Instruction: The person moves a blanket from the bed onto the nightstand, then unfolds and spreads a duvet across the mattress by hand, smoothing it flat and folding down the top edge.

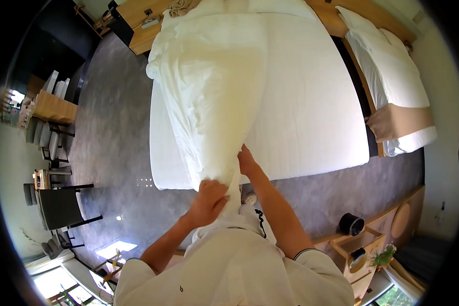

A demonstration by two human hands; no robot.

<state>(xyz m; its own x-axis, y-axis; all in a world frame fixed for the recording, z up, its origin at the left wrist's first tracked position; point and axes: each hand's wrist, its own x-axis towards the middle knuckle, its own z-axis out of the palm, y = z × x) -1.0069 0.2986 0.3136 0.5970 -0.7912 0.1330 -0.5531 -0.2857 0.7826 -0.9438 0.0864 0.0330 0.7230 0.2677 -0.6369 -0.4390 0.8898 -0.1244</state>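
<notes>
A white duvet [214, 97] lies bunched lengthwise over the left half of the large bed, narrowing toward my body. My left hand [210, 200] is closed around its near end, just past the foot of the bed. Slightly farther out and to the right, my right hand [247, 161] grips the duvet's right edge, its fingertips partly hidden. Under the duvet, a smooth white sheet [311, 102] covers the mattress and shows widely on the right. Between my hands the cloth hangs in a narrow fold close to my front.
A second bed with a tan runner [403, 122] stands to the right. At the upper left is a wooden nightstand [145, 36]. Along the left are a dark chair [61, 208] and a wooden cabinet [56, 107]. A wooden desk [364, 245] with a black bin-like container [351, 224] is behind right.
</notes>
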